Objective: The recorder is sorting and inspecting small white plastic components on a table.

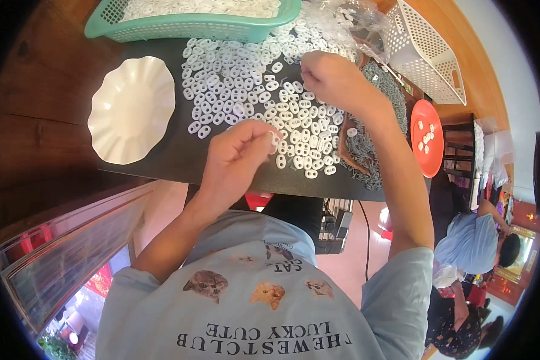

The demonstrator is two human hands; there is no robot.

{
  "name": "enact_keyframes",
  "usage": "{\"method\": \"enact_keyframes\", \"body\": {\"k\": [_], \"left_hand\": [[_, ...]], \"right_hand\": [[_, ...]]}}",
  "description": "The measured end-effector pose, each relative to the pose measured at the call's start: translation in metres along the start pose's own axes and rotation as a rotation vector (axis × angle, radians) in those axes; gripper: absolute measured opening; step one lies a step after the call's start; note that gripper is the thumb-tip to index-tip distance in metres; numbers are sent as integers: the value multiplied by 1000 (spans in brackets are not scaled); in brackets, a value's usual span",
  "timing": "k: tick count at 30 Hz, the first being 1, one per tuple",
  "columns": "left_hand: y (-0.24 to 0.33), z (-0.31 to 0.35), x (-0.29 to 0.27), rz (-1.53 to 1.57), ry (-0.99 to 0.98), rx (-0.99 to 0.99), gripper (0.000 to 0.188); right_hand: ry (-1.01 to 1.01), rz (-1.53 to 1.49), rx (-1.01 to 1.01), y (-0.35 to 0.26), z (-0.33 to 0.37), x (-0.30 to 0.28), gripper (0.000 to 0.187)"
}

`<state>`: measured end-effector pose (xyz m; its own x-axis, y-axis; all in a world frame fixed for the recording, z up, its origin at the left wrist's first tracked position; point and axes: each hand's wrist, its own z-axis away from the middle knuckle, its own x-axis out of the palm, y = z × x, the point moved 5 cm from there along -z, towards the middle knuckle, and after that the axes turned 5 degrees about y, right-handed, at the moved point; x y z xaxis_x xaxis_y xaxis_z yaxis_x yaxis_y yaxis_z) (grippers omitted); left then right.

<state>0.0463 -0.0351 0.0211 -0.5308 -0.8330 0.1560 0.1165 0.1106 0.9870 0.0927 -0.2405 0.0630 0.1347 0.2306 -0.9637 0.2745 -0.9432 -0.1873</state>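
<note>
My left hand is closed in a pinch near the table's front edge, holding a small white oval piece with two holes between thumb and fingertips. Farther off and to the right, my right hand is curled closed above the table; its fingertips are turned away, so what they hold, if anything, is hidden. Many matching white two-holed pieces lie spread over the dark table, around and beyond both hands. Under my right forearm is a heap of small grey parts by a brown tray edge.
A green basket full of white pieces stands at the back. At left lies a cream wavy-edged dish. On the right are a white perforated basket, clear plastic bags and a red plate with several white pieces. Two people sit far right.
</note>
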Motion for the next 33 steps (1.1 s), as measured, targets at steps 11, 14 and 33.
{"method": "enact_keyframes", "body": {"k": [11,14,33], "left_hand": [[4,-21,12,434,14,-220,17],[0,-21,14,450,-20,-232,17],[-4,-12,19,339,-34,-166,23]], "right_hand": [[260,-288,139,-64,60,-15,12],[273,-241,133,-66,65,-20,12],[222,-623,211,-52,70,-4,9]]}}
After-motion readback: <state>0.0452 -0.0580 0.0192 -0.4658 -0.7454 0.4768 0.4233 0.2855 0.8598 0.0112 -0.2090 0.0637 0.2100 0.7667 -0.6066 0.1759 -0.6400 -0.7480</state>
